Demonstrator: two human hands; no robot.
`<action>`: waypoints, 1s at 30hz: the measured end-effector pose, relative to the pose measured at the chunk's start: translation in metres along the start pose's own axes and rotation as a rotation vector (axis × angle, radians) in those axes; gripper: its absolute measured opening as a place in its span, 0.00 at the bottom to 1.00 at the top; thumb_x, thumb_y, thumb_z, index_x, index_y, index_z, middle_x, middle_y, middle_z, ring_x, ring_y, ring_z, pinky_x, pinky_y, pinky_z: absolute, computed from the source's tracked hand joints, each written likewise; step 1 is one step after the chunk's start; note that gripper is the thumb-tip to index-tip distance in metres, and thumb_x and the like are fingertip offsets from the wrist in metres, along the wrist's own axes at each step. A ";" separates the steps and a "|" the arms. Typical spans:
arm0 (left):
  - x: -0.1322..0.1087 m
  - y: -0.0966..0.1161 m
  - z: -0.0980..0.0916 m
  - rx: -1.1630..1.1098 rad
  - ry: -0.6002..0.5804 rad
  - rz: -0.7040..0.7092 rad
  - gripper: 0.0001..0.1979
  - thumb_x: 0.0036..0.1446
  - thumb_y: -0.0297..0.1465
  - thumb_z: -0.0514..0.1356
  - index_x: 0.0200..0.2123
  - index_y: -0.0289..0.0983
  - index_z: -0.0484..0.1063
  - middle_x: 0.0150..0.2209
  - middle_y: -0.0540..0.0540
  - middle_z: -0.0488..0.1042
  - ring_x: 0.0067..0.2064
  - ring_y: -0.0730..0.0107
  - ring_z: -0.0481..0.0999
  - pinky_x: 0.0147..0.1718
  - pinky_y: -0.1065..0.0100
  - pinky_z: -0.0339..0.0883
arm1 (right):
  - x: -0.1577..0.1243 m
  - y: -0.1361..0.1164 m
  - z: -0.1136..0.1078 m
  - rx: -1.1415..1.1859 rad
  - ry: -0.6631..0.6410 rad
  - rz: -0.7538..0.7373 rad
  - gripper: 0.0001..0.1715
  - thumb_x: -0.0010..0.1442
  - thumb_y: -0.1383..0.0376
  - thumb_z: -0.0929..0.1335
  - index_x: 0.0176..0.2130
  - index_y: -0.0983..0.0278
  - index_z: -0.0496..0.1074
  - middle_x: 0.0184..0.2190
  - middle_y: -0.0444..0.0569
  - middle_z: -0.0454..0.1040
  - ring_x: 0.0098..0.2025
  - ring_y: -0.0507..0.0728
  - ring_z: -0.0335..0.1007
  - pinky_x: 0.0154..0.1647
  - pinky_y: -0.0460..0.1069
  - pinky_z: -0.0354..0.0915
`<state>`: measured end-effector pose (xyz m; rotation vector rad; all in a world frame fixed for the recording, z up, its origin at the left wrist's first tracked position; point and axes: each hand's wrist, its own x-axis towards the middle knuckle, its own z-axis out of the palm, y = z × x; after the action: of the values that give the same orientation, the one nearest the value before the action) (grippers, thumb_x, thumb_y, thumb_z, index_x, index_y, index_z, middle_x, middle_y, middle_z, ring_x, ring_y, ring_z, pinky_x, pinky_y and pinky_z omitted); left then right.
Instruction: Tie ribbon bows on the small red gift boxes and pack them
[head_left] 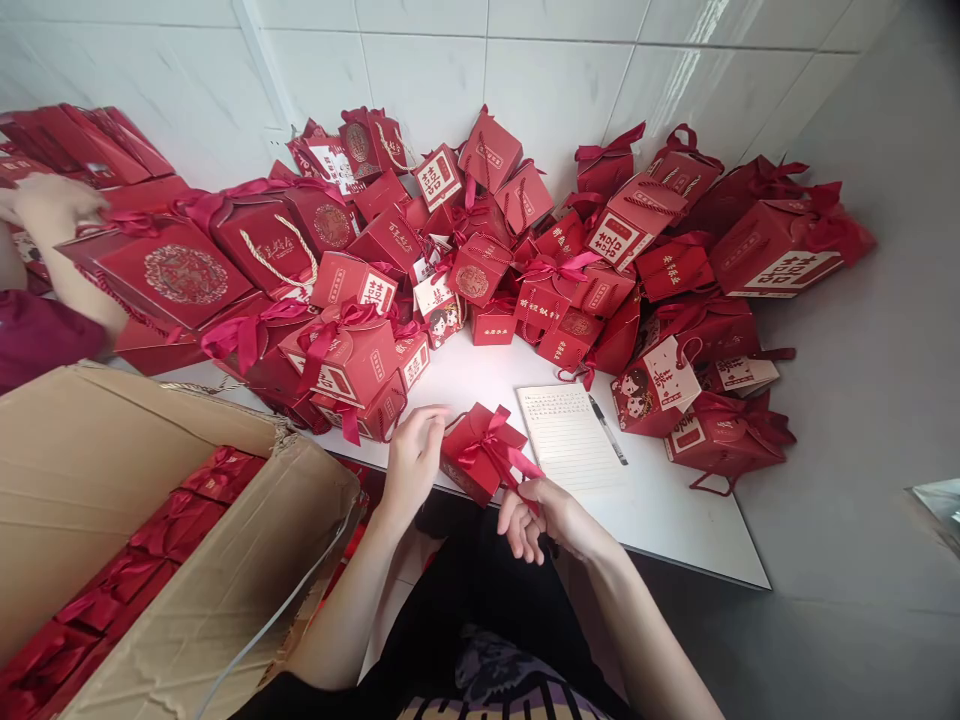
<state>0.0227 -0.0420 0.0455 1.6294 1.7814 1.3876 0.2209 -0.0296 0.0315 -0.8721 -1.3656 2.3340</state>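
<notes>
A small red gift box (466, 462) with a bow of dark pink ribbon (491, 447) on top stands at the front edge of the white table, between my hands. My right hand (541, 518) pinches a tail of that ribbon between thumb and forefinger, its other fingers loosely curled. Just left of the box is my left hand (415, 455), its fingers stretched toward the box's side and holding nothing that I can see; whether they touch it I cannot tell. A lined notepad (566, 440) with handwriting lies right of the box, a pen (609, 432) along its edge.
Many red gift boxes (484, 268) with ribbons and cord handles are heaped along the tiled wall. An open cardboard box (300, 500) at lower left holds more red ribboned boxes. Another person's hand (56, 205) reaches in at far left. A grey wall bounds the right side.
</notes>
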 end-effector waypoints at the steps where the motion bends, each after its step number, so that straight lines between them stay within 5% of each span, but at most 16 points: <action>1: -0.005 0.002 0.000 0.025 0.022 -0.007 0.11 0.59 0.34 0.49 0.37 0.38 0.69 0.39 0.44 0.75 0.44 0.63 0.73 0.46 0.61 0.65 | 0.001 0.004 0.001 0.016 -0.006 -0.003 0.26 0.55 0.54 0.57 0.25 0.69 0.73 0.16 0.49 0.72 0.15 0.49 0.64 0.11 0.41 0.57; 7: -0.031 0.009 0.003 0.306 -0.022 0.029 0.07 0.53 0.36 0.59 0.34 0.39 0.68 0.38 0.46 0.70 0.44 0.61 0.70 0.46 0.56 0.61 | -0.003 0.003 0.005 -0.171 0.247 -0.081 0.27 0.56 0.49 0.57 0.28 0.67 0.71 0.20 0.48 0.71 0.20 0.51 0.65 0.11 0.42 0.57; 13: -0.025 0.011 0.002 0.226 -0.037 0.104 0.04 0.57 0.31 0.55 0.31 0.39 0.69 0.36 0.47 0.69 0.41 0.67 0.71 0.43 0.65 0.65 | -0.014 -0.012 0.010 -0.682 0.597 -0.148 0.22 0.62 0.53 0.55 0.29 0.63 0.66 0.24 0.47 0.71 0.22 0.52 0.66 0.19 0.45 0.62; 17: -0.024 0.018 -0.002 0.200 -0.135 0.003 0.05 0.58 0.33 0.54 0.37 0.40 0.68 0.33 0.49 0.73 0.36 0.68 0.73 0.38 0.67 0.67 | -0.014 -0.012 0.008 -0.816 0.733 -0.221 0.17 0.61 0.51 0.58 0.40 0.61 0.62 0.22 0.43 0.70 0.21 0.53 0.66 0.23 0.47 0.62; 20: -0.024 0.023 -0.005 0.181 -0.219 -0.117 0.14 0.57 0.36 0.55 0.47 0.41 0.64 0.32 0.52 0.73 0.30 0.71 0.73 0.33 0.68 0.67 | -0.012 -0.013 0.004 -0.864 0.738 -0.316 0.20 0.59 0.53 0.62 0.47 0.60 0.60 0.28 0.44 0.73 0.23 0.53 0.67 0.28 0.48 0.64; 24: -0.022 0.026 -0.008 0.087 -0.297 -0.197 0.14 0.57 0.39 0.54 0.44 0.39 0.67 0.30 0.51 0.73 0.27 0.73 0.72 0.30 0.70 0.66 | -0.011 -0.016 0.001 -0.861 0.668 -0.366 0.14 0.62 0.54 0.60 0.36 0.61 0.67 0.29 0.47 0.73 0.27 0.53 0.68 0.28 0.47 0.65; 30: -0.018 0.015 -0.011 0.113 -0.253 -0.179 0.11 0.58 0.36 0.51 0.39 0.39 0.69 0.31 0.49 0.74 0.33 0.69 0.73 0.35 0.69 0.66 | -0.010 -0.009 -0.004 -0.422 0.514 -0.247 0.25 0.57 0.46 0.61 0.25 0.65 0.67 0.24 0.47 0.71 0.27 0.53 0.67 0.22 0.46 0.68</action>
<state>0.0278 -0.0650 0.0568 1.5763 1.8305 0.9723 0.2312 -0.0281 0.0411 -1.2305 -1.6301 1.5142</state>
